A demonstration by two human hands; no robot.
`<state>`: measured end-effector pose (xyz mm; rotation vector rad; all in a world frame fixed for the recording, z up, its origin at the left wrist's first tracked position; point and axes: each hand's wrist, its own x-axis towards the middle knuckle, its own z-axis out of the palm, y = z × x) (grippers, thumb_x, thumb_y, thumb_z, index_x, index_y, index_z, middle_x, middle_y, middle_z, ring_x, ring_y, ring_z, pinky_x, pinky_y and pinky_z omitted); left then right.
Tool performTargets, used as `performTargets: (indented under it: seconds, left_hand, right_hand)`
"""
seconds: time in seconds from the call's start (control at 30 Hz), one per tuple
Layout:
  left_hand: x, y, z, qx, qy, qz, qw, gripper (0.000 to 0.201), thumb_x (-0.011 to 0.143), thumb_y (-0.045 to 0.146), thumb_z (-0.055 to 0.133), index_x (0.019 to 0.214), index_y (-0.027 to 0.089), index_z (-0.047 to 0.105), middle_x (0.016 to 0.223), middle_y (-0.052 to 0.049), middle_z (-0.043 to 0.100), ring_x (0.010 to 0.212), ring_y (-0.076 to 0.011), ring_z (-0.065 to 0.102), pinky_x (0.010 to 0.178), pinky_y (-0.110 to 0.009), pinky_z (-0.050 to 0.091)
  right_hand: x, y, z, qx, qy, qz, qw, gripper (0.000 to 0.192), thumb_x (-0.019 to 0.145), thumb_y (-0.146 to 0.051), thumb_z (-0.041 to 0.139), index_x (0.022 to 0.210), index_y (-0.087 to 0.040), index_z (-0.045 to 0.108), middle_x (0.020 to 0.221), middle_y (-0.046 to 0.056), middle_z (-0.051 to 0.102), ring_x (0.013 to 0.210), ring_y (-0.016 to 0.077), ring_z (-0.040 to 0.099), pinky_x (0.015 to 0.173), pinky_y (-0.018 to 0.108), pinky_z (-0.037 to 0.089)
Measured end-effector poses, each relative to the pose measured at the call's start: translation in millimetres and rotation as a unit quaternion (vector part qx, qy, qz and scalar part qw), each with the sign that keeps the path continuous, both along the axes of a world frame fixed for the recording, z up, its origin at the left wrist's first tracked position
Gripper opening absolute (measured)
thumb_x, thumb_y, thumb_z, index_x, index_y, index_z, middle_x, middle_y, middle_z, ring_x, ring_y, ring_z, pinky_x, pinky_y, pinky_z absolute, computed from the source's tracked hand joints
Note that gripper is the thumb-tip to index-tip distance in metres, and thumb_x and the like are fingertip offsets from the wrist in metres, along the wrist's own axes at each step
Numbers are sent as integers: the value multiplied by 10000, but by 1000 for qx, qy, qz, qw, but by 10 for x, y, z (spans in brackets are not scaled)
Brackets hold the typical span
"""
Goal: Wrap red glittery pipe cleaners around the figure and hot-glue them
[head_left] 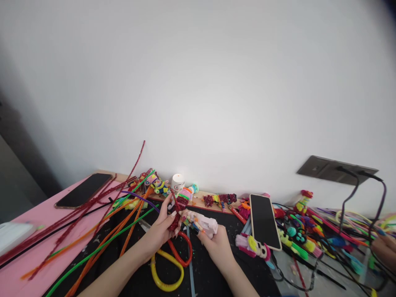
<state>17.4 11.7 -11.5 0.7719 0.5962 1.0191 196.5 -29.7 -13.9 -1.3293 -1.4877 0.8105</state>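
My left hand (pixel 162 227) pinches a dark red pipe-cleaner piece (pixel 175 225). A striped figure in pink, green and orange (pixel 185 194) shows just beyond its fingers. In my right hand (pixel 215 243) is a white glue gun (pixel 208 225), its front end crusted with coloured bits and pointing at the red piece. Whether the tip touches that piece I cannot tell. Below my hands lie scissors (pixel 168 286) with one yellow and one red handle loop, their blades partly hidden by my left arm.
Long red, orange and green pipe cleaners (pixel 102 243) spread left across a pink sheet (pixel 34 210) and black mat (pixel 142 276). A dark phone (pixel 85 189) lies left, another phone (pixel 264 220) right. A paper cup (pixel 177 182) stands by the wall. Another person's hand (pixel 385 247) is far right.
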Motion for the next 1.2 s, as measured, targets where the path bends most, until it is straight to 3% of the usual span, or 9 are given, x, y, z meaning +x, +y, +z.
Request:
performTargets:
  seconds: [0.17, 0.53, 1.2]
  left_hand:
    - [3, 2, -7, 13, 10, 0, 1000, 890, 790, 410, 605, 1409, 371, -33, 717, 37, 501, 536, -96, 432, 543, -259, 299]
    - [-23, -22, 51, 4, 19, -11, 1000, 829, 822, 391, 574, 1406, 389, -15, 711, 41, 504, 550, -93, 432, 576, -260, 321]
    - [-53, -13, 33, 7, 8, -4, 1000, 811, 857, 353, 529, 1415, 362, -58, 710, 25, 548, 540, -95, 447, 590, -267, 326]
  right_hand:
    - [-5, -9, 14, 3, -9, -4, 1000, 112, 677, -131, 592, 683, -159, 700, 548, -27, 588, 474, 114, 435, 472, 217, 365]
    - [11, 13, -12, 0, -21, 4, 1000, 162, 702, -149, 576, 803, -145, 703, 643, -5, 632, 546, 137, 505, 534, 228, 422]
    - [36, 9, -22, 5, -25, 4, 1000, 108, 731, -175, 581, 768, -138, 675, 620, -7, 613, 540, 134, 517, 529, 220, 420]
